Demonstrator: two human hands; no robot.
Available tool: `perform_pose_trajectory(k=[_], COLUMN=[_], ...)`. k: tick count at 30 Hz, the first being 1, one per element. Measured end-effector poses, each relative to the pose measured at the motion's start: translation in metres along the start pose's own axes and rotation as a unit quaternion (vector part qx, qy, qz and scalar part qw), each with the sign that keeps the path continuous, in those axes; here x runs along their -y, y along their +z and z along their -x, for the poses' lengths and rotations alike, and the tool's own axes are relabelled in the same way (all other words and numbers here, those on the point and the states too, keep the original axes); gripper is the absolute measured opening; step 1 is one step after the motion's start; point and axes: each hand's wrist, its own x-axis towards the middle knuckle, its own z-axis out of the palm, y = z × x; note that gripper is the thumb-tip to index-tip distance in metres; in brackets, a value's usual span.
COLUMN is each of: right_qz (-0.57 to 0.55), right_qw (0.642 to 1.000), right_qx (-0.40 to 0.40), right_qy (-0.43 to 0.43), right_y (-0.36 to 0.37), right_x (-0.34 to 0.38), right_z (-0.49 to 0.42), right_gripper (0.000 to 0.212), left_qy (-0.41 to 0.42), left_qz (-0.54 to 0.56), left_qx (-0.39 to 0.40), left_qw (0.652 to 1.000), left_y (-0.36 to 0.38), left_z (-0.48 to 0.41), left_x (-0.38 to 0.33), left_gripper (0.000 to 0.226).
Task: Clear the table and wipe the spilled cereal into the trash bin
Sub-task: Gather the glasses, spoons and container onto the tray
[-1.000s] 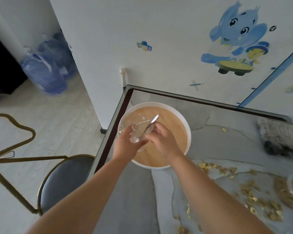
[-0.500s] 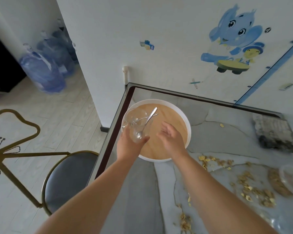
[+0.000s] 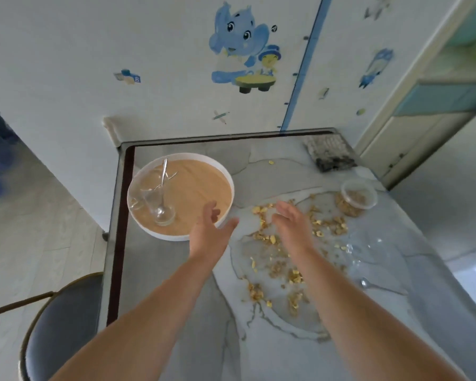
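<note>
A round white tray (image 3: 226, 177) with a tan wooden floor sits at the table's far left corner. A clear glass (image 3: 160, 204) stands in it with a metal spoon (image 3: 162, 185) inside. Spilled cereal (image 3: 280, 259) is scattered over the grey marble table (image 3: 272, 350). A small clear tub (image 3: 359, 198) holding cereal stands at the far right of the spill. My left hand (image 3: 209, 232) hovers open just off the tray's near right rim, holding nothing. My right hand (image 3: 291, 224) hovers open above the spill, also empty.
A grey cloth (image 3: 329, 154) lies at the table's far right corner. A second clear glass (image 3: 368, 251) lies on its side and another spoon (image 3: 368, 284) rests near the right edge. A dark round stool (image 3: 63, 325) stands at the table's left side.
My left hand set the glass with the spoon down in the tray and let go. Both hands drew back to the right, toward the spill. The view swung right.
</note>
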Motion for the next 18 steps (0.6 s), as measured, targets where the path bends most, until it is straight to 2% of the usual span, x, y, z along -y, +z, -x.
perform_pose_trajectory(k=[9,18], right_qz=[0.009,0.006], right_qw=[0.993,0.99], right_qx=[-0.114,-0.14], right_qy=[0.029,0.016], right_y=[-0.09,-0.163], right_x=[-0.038,-0.059], right_z=[0.027,-0.021], right_gripper=[0.042,0.038], left_qy=[0.044,0.051], left_qz=[-0.012,-0.061], left_qx=[0.11,0.113], left_qw=[0.993,0.99], left_y=[0.069,0.148], left_z=[0.03,0.025], left_x=[-0.028,-0.062], left_gripper=[0.055,0.047])
